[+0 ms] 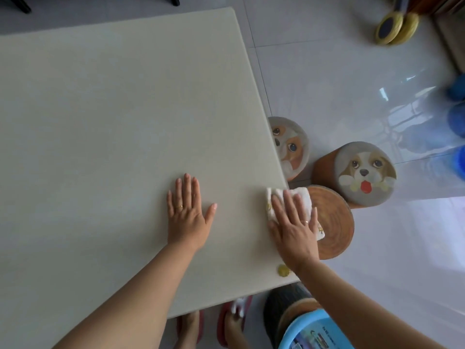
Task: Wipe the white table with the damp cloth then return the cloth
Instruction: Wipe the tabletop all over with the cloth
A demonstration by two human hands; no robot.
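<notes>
Two flat palms lay on the white table (113, 122), well apart from each other. The left hand (187, 212) rested bare on the surface with straight, spread fingers and held nothing. The right hand (293, 222), fingers likewise straight, pressed down on the damp cloth (305, 197) at the table's right edge. The cloth was white with small yellowish marks, lay bunched under the palm, and part of it hung past the edge. A small yellow-green object (283, 270) sat on the tabletop just beside the right wrist; what it was could not be told. On the tiled floor to the right stood a wood-grain stool (334, 222) and a dog-face stool (366, 172), touching or nearly so, with a second dog-face stool (292, 147) partly hidden under the table. Below the near edge showed feet in red slippers (234, 321) and a blue plastic item (307, 331).
</notes>
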